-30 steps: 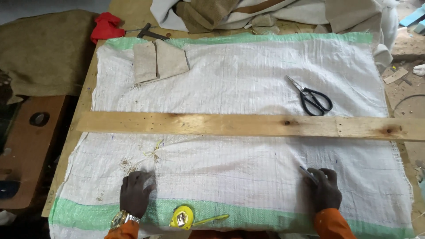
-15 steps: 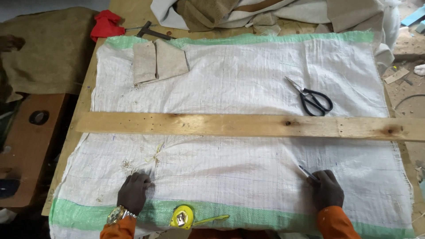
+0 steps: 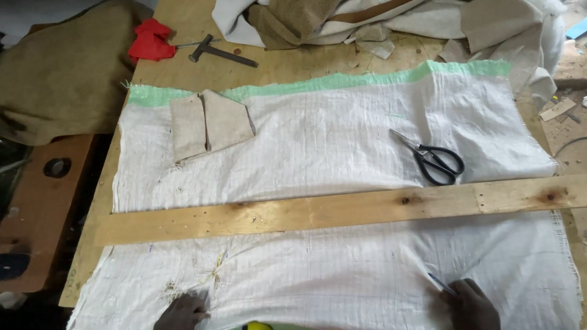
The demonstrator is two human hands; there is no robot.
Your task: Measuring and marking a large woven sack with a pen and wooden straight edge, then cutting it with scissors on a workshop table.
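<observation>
A brown cloth (image 3: 61, 73) is heaped beyond the worktop's (image 3: 318, 61) left edge, and a red rag (image 3: 150, 40) with a small hammer (image 3: 214, 52) is seen near the far left corner. A white woven sheet (image 3: 330, 140) with a green far hem is spread over most of the worktop. On its far left part two folded beige pieces (image 3: 205, 122) are laid side by side. The left hand (image 3: 181, 311) is pressed flat on the sheet at the near edge, its fingers held close together and clamped on nothing; a frayed patch of loose threads (image 3: 214, 275) is seen just beyond it. A long wooden batten (image 3: 330, 208) is laid across the sheet from left to right, between the hands and the far half. A yellow object (image 3: 258, 326) is barely shown at the near edge between the hands. Black-handled scissors (image 3: 431, 157) are placed just beyond the batten on the right. The right hand (image 3: 471, 305) is set on the sheet near the near right corner, its fingers closed on a thin pen (image 3: 440, 283) whose tip is laid on the cloth. Pale fabric (image 3: 397, 21) is piled along the far edge.
</observation>
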